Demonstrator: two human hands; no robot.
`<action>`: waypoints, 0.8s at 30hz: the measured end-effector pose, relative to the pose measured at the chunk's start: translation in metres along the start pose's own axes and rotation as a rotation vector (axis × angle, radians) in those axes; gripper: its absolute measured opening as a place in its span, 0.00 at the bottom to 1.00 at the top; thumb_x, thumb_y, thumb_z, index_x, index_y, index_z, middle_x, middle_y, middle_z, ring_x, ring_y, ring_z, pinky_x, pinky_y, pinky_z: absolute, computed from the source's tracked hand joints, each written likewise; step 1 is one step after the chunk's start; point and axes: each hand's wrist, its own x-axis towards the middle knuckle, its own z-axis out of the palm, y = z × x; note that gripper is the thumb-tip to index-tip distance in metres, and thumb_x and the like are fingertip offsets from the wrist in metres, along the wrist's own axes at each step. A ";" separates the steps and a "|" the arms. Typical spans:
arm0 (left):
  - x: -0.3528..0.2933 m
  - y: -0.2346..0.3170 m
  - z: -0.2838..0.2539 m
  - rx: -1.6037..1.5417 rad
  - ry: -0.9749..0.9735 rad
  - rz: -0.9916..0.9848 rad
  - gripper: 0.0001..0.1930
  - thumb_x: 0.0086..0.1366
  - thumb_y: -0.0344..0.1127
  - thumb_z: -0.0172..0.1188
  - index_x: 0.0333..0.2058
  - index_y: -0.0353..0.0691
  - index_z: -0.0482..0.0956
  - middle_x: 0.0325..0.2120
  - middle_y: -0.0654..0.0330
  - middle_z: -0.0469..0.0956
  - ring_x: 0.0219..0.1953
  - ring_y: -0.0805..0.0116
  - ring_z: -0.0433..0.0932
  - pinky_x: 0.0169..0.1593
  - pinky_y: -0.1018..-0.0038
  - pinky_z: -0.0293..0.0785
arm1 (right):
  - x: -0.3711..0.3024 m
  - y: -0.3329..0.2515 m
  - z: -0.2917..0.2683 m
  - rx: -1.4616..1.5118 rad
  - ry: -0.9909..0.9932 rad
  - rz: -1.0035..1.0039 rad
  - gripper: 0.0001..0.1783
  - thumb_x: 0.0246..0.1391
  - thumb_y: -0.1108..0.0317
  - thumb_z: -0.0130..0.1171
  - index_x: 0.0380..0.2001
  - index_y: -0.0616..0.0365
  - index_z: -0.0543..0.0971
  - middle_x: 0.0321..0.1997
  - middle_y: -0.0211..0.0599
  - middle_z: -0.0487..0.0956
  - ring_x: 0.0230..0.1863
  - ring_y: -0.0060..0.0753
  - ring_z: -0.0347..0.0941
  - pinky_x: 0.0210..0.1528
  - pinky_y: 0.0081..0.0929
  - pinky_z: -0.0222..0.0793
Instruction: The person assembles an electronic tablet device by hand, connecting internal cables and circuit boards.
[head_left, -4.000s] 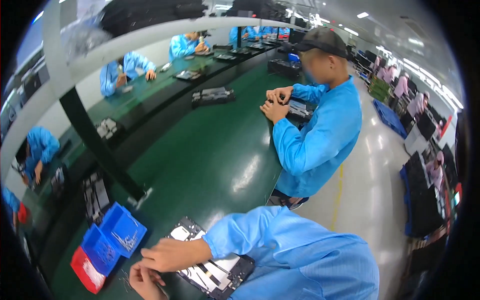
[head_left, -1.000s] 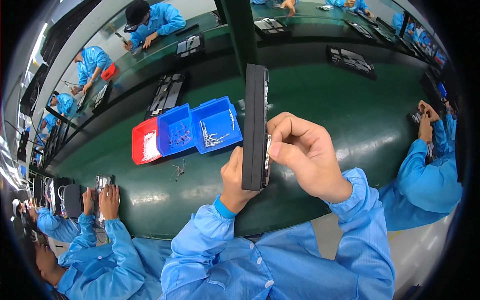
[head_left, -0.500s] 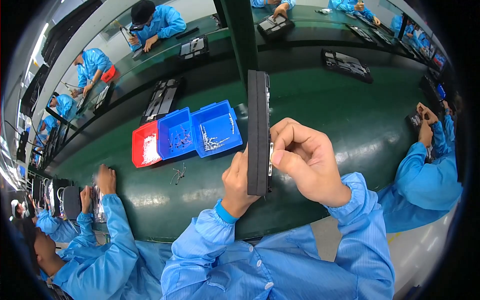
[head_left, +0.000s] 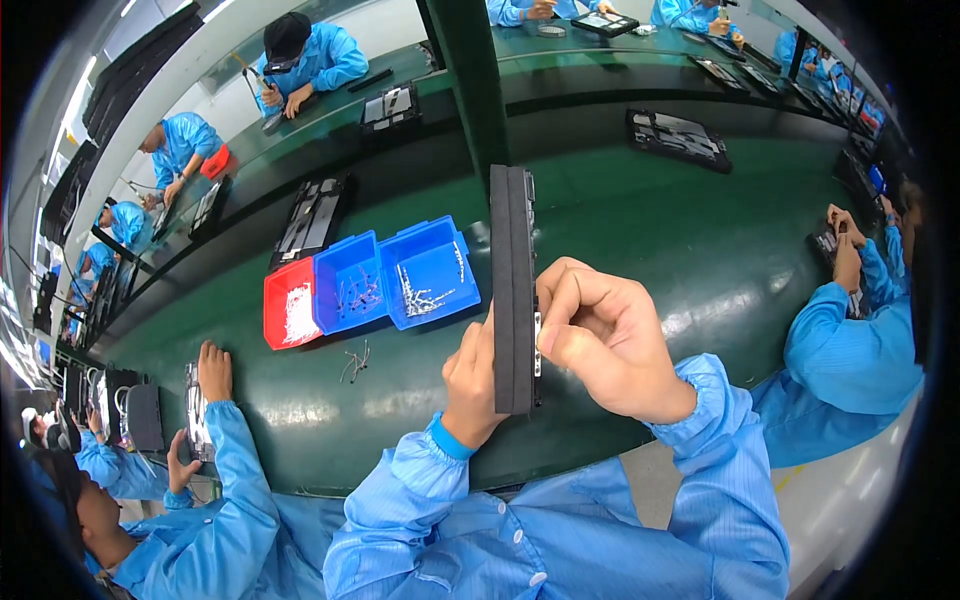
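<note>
My left hand (head_left: 470, 385) is closed around a flat black device casing (head_left: 511, 290) and holds it upright on edge, its broad face turned away from view. The casing hides most of the left fingers. On the casing's right side, my right hand (head_left: 605, 345) makes a pinch, thumb against curled fingers. A small pale strip (head_left: 537, 378) with dark spots shows along that side, right by the thumb. What the right fingertips hold is hidden. Left of the casing are a blue bin (head_left: 457, 288) of short pale parts, a blue bin (head_left: 333, 262) of thin wired parts and a red bin (head_left: 272, 305) of white pieces.
Several thin wired parts (head_left: 355, 362) lie loose on the green table (head_left: 390, 440). Similar black casings (head_left: 310, 215) lie behind the bins and at the back right (head_left: 680, 140). A green post (head_left: 468, 90) rises behind. Co-workers sit left (head_left: 215, 480) and right (head_left: 850, 350).
The casing and both hands sit slightly lower in the picture, along with a small shift of the whole view. The right thumb has bent more. The left co-worker's hands have moved apart.
</note>
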 end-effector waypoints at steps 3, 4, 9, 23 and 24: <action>0.002 -0.003 0.002 0.013 0.017 0.031 0.24 0.52 0.28 0.64 0.50 0.26 0.77 0.49 0.46 0.79 0.26 0.64 0.75 0.25 0.73 0.76 | 0.001 0.000 -0.001 0.010 -0.001 0.003 0.02 0.51 0.82 0.56 0.26 0.68 0.74 0.38 0.38 0.70 0.38 0.22 0.71 0.45 0.24 0.71; 0.001 -0.004 0.003 0.029 0.029 0.062 0.24 0.52 0.28 0.64 0.50 0.26 0.77 0.49 0.46 0.79 0.27 0.64 0.76 0.25 0.73 0.76 | 0.002 0.000 0.000 0.007 -0.001 -0.007 0.02 0.51 0.82 0.56 0.26 0.68 0.74 0.38 0.37 0.71 0.38 0.22 0.70 0.45 0.24 0.71; 0.000 -0.005 0.005 0.028 0.028 0.043 0.24 0.52 0.28 0.64 0.49 0.26 0.77 0.49 0.45 0.79 0.27 0.63 0.76 0.26 0.72 0.77 | 0.003 0.002 -0.005 -0.040 -0.035 -0.053 0.02 0.51 0.82 0.55 0.26 0.67 0.74 0.38 0.37 0.71 0.39 0.22 0.70 0.45 0.22 0.70; 0.006 0.000 0.006 0.050 0.095 0.043 0.26 0.51 0.30 0.71 0.50 0.28 0.77 0.34 0.56 0.79 0.24 0.66 0.75 0.24 0.71 0.75 | 0.007 0.002 -0.008 0.132 0.063 0.101 0.03 0.55 0.79 0.56 0.32 0.68 0.77 0.33 0.36 0.80 0.35 0.20 0.76 0.40 0.22 0.74; 0.005 0.000 0.006 0.051 0.095 0.039 0.26 0.51 0.30 0.71 0.50 0.28 0.77 0.34 0.56 0.79 0.24 0.66 0.75 0.24 0.71 0.75 | 0.007 0.000 -0.008 0.133 0.062 0.105 0.03 0.55 0.79 0.56 0.32 0.68 0.77 0.33 0.36 0.80 0.35 0.20 0.76 0.40 0.22 0.74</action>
